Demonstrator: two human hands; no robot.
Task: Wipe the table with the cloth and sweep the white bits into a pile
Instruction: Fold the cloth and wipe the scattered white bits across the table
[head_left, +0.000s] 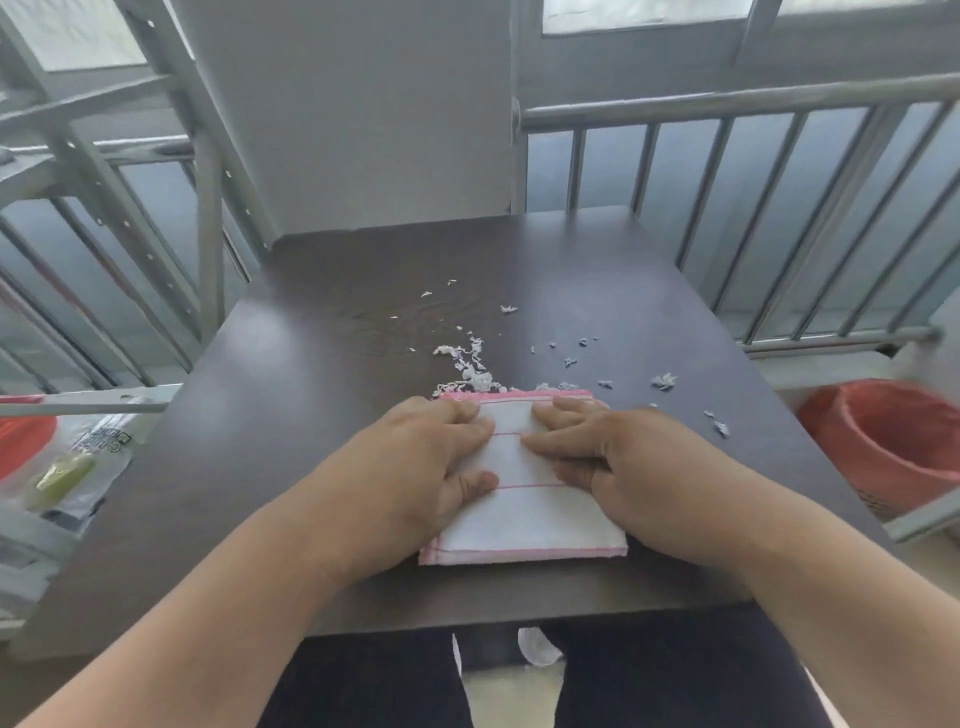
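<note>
Both hands flat on the folded white cloth with pink stitched edges and thin red stripes (524, 512), which lies on the near-centre of the dark brown wooden table (322, 364). Left hand (436, 462) presses the cloth's left half, fingers straight, thumb lying on the fabric; right hand (613, 457) presses the right half, fingers extended toward the middle. Neither pinches it, both just bear down. Cloth's far edge touches the densest clump of white paper-like bits (470, 371); looser bits scatter further out toward the table centre and off to the right (663, 382). My read: step in hand is pushing the cloth forward as a blade. Keep the leading edge flat and pressure even so bits don't slip under; sweep short, then come in from the right to herd strays toward the clump. Beyond, red plastic bin (893, 447) right of table, grey metal railing (727, 98) behind.
</note>
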